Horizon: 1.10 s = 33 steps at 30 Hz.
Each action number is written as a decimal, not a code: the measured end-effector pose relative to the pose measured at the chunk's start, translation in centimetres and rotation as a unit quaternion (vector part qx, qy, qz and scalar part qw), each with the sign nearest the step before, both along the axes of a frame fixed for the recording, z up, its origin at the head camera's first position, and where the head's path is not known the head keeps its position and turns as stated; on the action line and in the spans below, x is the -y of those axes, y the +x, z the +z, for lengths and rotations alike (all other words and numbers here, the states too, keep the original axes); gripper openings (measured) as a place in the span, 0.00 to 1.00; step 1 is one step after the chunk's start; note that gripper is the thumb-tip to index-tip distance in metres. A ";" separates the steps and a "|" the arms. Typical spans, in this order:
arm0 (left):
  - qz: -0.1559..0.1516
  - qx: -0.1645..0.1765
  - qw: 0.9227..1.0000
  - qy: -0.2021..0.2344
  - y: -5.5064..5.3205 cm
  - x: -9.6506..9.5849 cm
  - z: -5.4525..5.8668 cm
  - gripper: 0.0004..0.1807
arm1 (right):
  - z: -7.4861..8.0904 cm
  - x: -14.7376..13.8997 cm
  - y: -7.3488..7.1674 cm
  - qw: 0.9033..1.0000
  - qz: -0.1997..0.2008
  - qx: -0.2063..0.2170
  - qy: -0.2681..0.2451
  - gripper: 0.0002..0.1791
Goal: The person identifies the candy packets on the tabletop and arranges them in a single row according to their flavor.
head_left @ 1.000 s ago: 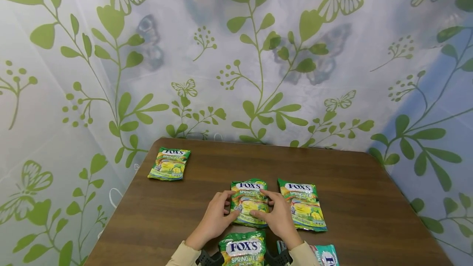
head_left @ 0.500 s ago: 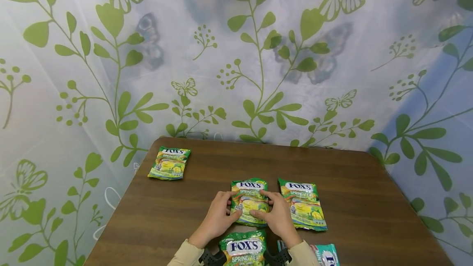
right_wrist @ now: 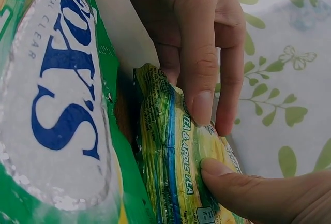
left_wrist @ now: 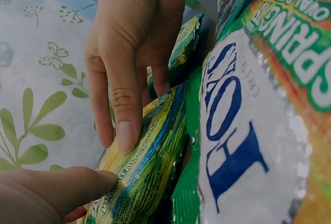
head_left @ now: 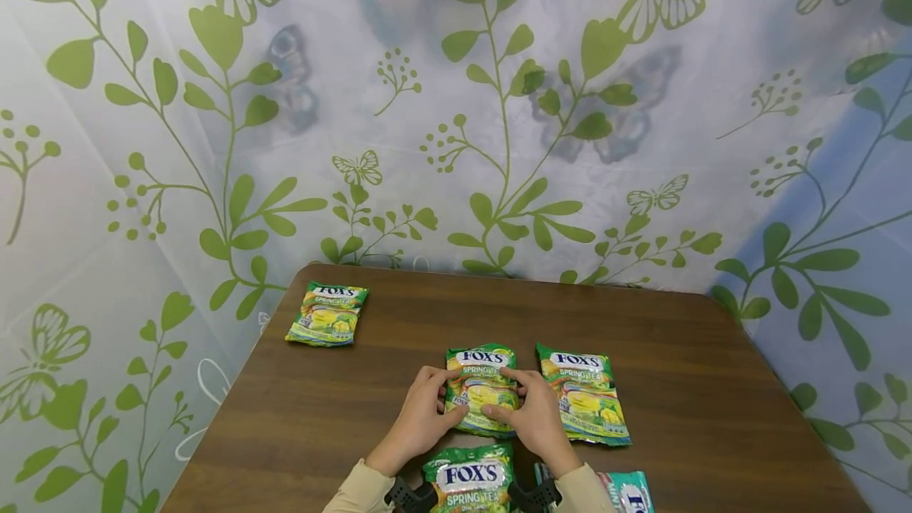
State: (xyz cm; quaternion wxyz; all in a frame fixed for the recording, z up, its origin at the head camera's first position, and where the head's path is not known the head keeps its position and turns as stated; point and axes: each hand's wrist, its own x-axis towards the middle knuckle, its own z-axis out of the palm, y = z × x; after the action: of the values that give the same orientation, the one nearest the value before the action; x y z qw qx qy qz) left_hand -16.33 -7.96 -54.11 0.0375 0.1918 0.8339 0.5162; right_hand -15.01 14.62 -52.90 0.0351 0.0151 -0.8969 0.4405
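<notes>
A green and yellow bag of Fox's Spring Tea candy (head_left: 479,396) lies flat on the table between my two hands. My left hand (head_left: 419,419) holds its left edge, thumb on the lower front and fingers along the side. On the opposite edge, my right hand (head_left: 536,416) grips the bag the same way. In the left wrist view, both thumbs press on the bag's printed lower part (left_wrist: 137,167). A second Spring Tea bag (head_left: 470,481) sits nearer, between the forearms, and fills much of both wrist views.
Another Spring Tea bag (head_left: 584,394) lies just right of my right hand. One more green bag (head_left: 328,315) is at the table's far left corner. A teal Fox's bag (head_left: 630,489) shows partly under the right forearm. A leaf-patterned curtain (head_left: 399,101) hangs behind the brown table (head_left: 684,370).
</notes>
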 end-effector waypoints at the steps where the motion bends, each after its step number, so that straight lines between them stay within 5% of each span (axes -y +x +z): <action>1: 0.000 0.000 1.000 0.002 0.0 0.0 0.0 0.30 | 0.0 0.0 0.0 1.000 0.000 -0.001 0.000 0.36; 16: -0.003 0.000 1.000 -0.008 -0.2 -0.1 -0.4 0.31 | 0.4 0.1 0.3 1.000 -0.001 -0.001 -0.003 0.36; 33: 0.003 -0.017 1.000 0.005 0.5 1.1 0.9 0.30 | 1.4 0.9 0.6 1.000 0.011 -0.009 -0.017 0.37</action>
State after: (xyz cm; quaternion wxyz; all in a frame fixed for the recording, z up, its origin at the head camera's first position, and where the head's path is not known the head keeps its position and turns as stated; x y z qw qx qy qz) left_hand -15.81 -9.05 -53.17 0.0213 0.1985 0.8325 0.5168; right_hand -14.41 13.74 -51.51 0.0388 0.0289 -0.8886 0.4562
